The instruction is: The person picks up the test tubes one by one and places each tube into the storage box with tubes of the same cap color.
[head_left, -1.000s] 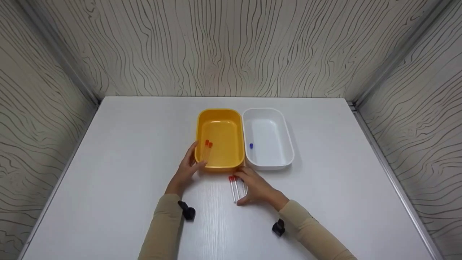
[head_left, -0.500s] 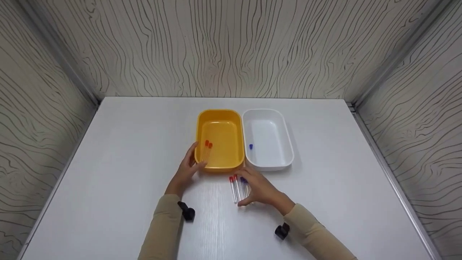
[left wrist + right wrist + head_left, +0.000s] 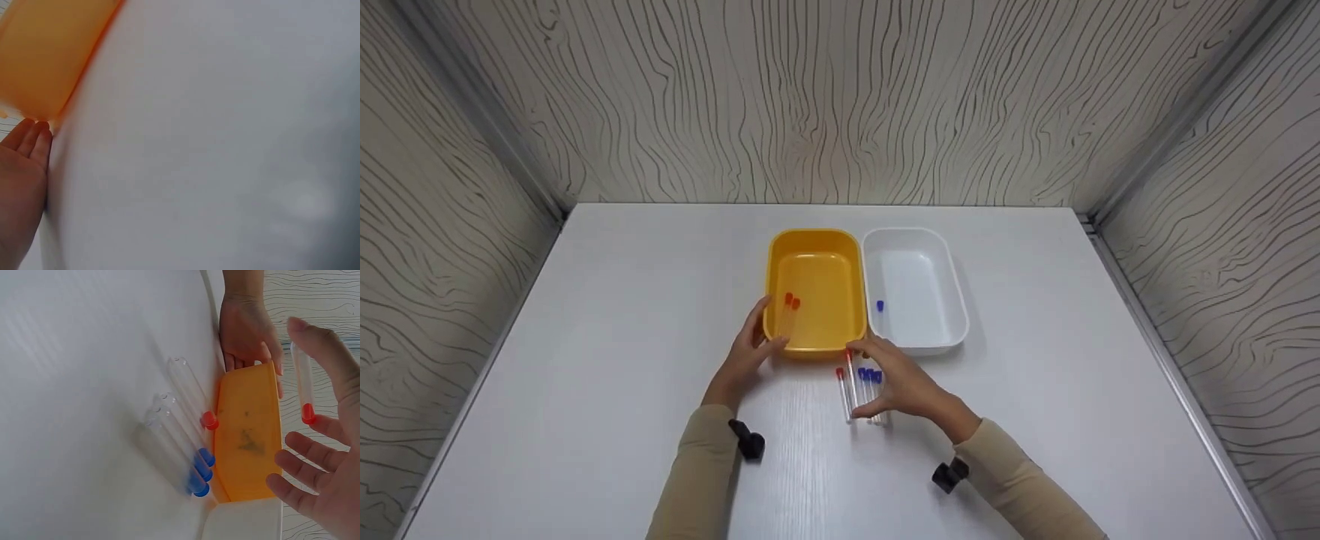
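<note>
Right wrist view: right hand (image 3: 339, 489) pinches a slender clear tube (image 3: 304, 377), capped red; left hand (image 3: 244, 329) grips a yellow tray (image 3: 247, 394).

"Left wrist view, quick?"

"Yellow tray (image 3: 56, 50) cut off at top left, inside hidden. Left grip (image 3: 19, 188) cropped by the left edge. Dark patch (image 3: 340, 236) at right, too blurred to tell."

"Right wrist?"

"Right grip (image 3: 337, 461) cropped right; white tray (image 3: 242, 523) cut at bottom. Outermost of the blue-capped tubes (image 3: 203, 467) smeared. Contents of the held red-capped tube (image 3: 304, 377): can't tell."

"Head?"

"Both sleeves (image 3: 694, 472) run off the bottom. Right grip's other fingers mostly hidden. Tube in the white tray: blue cap (image 3: 880, 306) reads, clear body nearly lost."
</note>
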`<state>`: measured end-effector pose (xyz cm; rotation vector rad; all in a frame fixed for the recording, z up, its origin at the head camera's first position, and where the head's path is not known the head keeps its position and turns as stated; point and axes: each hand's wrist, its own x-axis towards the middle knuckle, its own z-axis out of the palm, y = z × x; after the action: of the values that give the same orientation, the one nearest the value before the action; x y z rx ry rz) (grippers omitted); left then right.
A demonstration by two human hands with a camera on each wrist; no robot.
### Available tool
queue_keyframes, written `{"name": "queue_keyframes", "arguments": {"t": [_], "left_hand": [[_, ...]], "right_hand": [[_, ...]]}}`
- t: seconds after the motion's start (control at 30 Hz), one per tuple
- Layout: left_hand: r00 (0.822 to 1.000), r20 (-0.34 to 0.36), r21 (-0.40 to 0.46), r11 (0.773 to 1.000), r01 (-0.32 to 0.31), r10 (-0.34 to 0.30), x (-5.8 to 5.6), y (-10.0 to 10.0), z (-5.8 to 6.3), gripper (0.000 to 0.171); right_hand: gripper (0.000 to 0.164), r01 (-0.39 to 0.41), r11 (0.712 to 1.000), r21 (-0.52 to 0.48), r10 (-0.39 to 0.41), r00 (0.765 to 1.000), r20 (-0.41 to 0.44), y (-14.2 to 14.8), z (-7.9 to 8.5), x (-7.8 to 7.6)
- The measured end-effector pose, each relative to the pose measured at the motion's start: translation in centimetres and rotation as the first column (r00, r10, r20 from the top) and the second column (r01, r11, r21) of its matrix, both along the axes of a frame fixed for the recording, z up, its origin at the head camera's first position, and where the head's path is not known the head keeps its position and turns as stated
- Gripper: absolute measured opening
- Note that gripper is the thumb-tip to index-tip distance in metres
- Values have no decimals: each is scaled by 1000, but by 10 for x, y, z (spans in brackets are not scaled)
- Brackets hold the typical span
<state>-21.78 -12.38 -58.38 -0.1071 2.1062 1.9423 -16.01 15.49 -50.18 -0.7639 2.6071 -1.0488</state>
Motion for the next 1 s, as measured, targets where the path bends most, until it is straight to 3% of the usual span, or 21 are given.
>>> {"name": "queue_keyframes", "arguments": {"t": [0.4, 0.5, 0.73, 1.0], "left_hand": [[1000, -9, -6, 1000, -4, 4, 1, 0, 1, 79], [1000, -2, -11, 1000, -3, 3, 1, 0, 2, 81], [997, -76, 28, 999, 31, -29, 1, -1, -2, 84], [999, -50, 2, 1000, 19, -19, 0, -1, -1, 86]], "right_hand": [[89, -31, 985, -168, 25, 999, -36, -11, 7, -19], [89, -15, 980, -198, 8, 999, -33, -17, 7, -26], [89, 31, 958, -286, -33, 999, -1, -31, 4, -44], [87, 115, 952, -284, -97, 992, 77, -41, 0, -64]]}}
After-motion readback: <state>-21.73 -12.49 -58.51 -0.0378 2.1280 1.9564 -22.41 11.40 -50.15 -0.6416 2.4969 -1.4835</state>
